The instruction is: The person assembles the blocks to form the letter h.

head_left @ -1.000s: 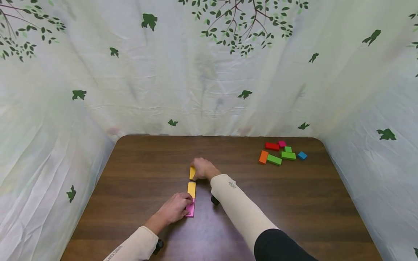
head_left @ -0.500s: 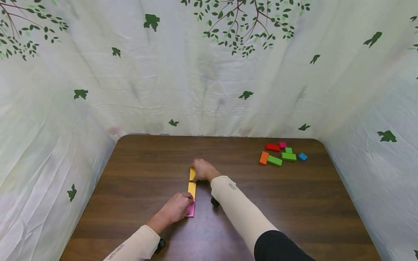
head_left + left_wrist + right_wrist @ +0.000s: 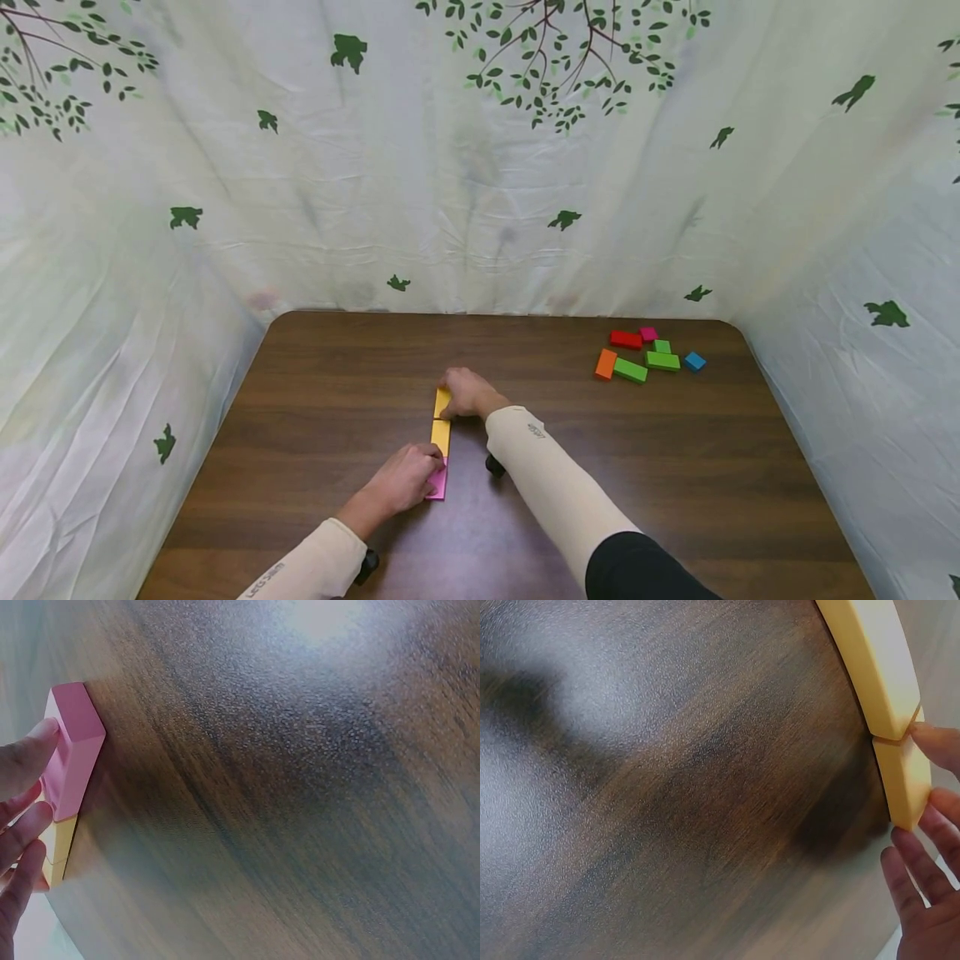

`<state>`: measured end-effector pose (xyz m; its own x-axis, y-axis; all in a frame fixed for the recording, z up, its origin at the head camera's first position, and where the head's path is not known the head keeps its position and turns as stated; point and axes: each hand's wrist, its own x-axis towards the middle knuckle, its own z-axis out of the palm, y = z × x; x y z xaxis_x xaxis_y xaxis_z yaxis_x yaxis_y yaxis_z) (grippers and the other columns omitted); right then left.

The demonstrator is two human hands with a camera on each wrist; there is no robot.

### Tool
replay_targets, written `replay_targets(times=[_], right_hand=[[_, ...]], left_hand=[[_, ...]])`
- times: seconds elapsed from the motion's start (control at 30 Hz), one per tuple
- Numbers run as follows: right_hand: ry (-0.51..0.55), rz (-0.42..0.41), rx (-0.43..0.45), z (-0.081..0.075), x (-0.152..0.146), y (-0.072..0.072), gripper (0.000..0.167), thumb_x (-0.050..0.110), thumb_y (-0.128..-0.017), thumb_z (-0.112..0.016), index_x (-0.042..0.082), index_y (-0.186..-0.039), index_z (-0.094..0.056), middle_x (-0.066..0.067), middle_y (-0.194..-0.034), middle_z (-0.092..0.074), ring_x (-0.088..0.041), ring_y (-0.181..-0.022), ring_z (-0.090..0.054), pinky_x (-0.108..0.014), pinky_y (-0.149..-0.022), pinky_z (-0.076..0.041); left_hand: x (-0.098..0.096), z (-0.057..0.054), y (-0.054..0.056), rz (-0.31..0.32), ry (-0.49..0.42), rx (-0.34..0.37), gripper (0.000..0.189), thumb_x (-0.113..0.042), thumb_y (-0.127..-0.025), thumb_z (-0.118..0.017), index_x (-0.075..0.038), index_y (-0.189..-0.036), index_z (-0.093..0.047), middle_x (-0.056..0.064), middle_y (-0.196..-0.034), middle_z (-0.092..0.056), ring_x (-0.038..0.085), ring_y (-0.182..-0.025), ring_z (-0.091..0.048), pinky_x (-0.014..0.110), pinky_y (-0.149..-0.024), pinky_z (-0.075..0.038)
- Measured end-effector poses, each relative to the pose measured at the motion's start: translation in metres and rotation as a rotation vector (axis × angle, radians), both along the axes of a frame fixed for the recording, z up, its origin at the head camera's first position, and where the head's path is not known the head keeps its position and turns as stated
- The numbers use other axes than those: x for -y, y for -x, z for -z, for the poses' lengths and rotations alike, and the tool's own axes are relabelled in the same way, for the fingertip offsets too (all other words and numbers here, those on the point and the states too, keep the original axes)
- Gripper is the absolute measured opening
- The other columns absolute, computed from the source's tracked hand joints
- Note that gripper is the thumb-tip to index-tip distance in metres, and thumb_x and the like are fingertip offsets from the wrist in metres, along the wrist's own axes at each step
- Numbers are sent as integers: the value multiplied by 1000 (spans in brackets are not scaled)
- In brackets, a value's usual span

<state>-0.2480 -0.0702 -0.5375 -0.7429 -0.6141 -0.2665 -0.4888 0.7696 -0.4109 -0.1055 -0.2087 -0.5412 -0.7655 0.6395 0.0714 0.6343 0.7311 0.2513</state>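
A row of blocks lies on the table: a pink block [image 3: 438,483] at the near end, a yellow block [image 3: 440,437] beyond it, and a second yellow block [image 3: 442,402] at the far end. My left hand [image 3: 402,477] grips the pink block, its thumb on the side and its fingertips near the joint with the yellow, as the left wrist view shows. With thumb and fingers my right hand [image 3: 468,392] holds the far yellow block [image 3: 902,780]. In the right wrist view this block's end meets the nearer yellow block [image 3: 874,667], with a thin seam between them.
At the back right of the brown table [image 3: 360,358] lie loose blocks: a red one [image 3: 626,339], a magenta one [image 3: 648,334], an orange one [image 3: 606,364], several green ones [image 3: 662,360] and a blue one [image 3: 695,361]. A leaf-printed white curtain [image 3: 465,183] hangs behind the table.
My right hand has drawn the far yellow block nearer, and the gap to the other yellow block has narrowed to a thin line. The left hand has stayed on the pink block.
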Motion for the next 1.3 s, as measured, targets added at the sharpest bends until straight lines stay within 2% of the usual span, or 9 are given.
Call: replay_targets(times=[0.33,0.7,0.97,1.3], right_hand=[[44,28,40,-1,-1,-2,49,23,-78,-80,9,-123,-66,-4,-120,-64,-16,-108,-57,-27,-93,-45],[80,34,49,2,-9,2,42,26,-87,-70,12,-126,-64,-1,-123,-64,-15,-112,-56,-28,-96,-44],[110,99,49,2,-36,13,43,26,-88,-69,9,-127,-62,-5,-125,-62,-20,-119,-54,-34,-101,-42],[82,147,36,-3,-75,28,44,26,-90,-67,7,-129,-60,-8,-128,-60,-24,-122,-53,-37,-102,-42]], left_hand=[[1,0,0,4,-12,-6,17,-3,-70,-82,-1,-84,-72,6,-86,-65,18,-76,-63,30,-69,-53],[0,0,-1,0,-8,3,20,-6,-69,-84,-2,-86,-73,5,-88,-65,19,-78,-63,32,-71,-53],[-1,0,0,-29,24,52,21,-9,-72,-83,-3,-90,-74,6,-92,-66,19,-81,-64,34,-75,-54],[-2,0,0,-12,14,5,18,-8,-72,-83,-4,-87,-75,4,-90,-66,19,-80,-62,34,-73,-53]])
